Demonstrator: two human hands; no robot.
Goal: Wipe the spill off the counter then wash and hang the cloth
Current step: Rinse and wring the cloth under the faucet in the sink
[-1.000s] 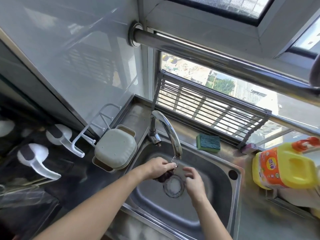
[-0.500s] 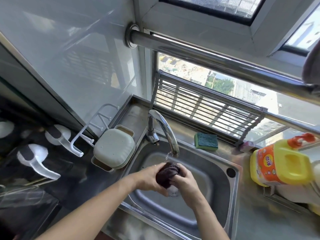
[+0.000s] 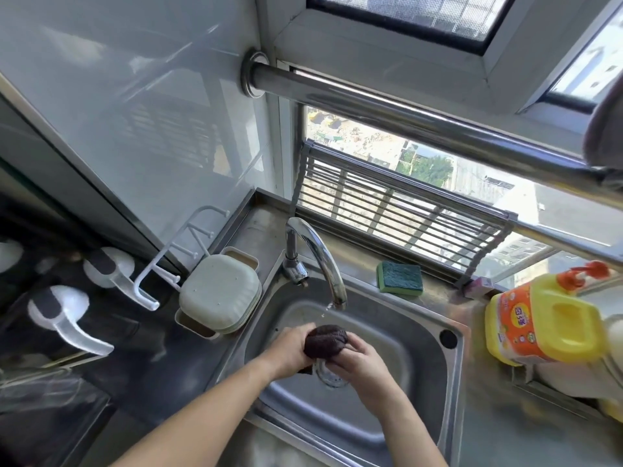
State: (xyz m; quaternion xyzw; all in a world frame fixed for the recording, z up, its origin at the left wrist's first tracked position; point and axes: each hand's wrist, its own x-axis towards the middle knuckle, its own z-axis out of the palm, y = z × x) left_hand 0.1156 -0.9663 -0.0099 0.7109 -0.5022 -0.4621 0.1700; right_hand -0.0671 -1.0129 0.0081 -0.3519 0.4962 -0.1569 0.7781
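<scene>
Two hands, left hand (image 3: 292, 349) and right hand (image 3: 361, 363), curl their fingers round one dark cloth (image 3: 325, 340) over one sink (image 3: 455, 358), beneath one tap (image 3: 318, 252).

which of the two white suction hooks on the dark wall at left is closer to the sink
The upper suction hook, next to the white wire rack. The lower suction hook sits further left, away from the sink.
</scene>
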